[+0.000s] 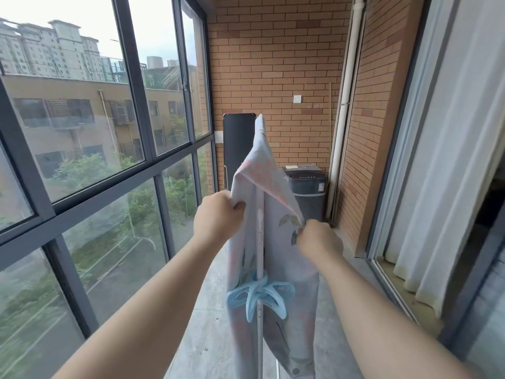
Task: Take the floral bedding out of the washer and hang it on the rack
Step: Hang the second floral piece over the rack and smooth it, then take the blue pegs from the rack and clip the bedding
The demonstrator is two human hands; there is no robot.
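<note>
- The floral bedding (pixel 273 192), pale blue with pink patches and grey-green leaves, hangs draped over the white rack (pixel 260 242), its top fold peaking above both hands.
- The left hand (pixel 218 217) is clenched around the bedding's left edge.
- The right hand (pixel 318 239) pinches the right edge beside a leaf print.
- One bedding, one rack, a bunch of light-blue hangers (pixel 262 294) on its pole, too tangled to count, and one dark washer (pixel 307 187) behind.

pale blue bedding (pixel 282 258) with pink patches and grey-green leaves; white rack pole (pixel 260 222); light blue hangers (pixel 263 292); dark grey washer (pixel 310 190); orange-tan brick wall (pixel 273 64).
</note>
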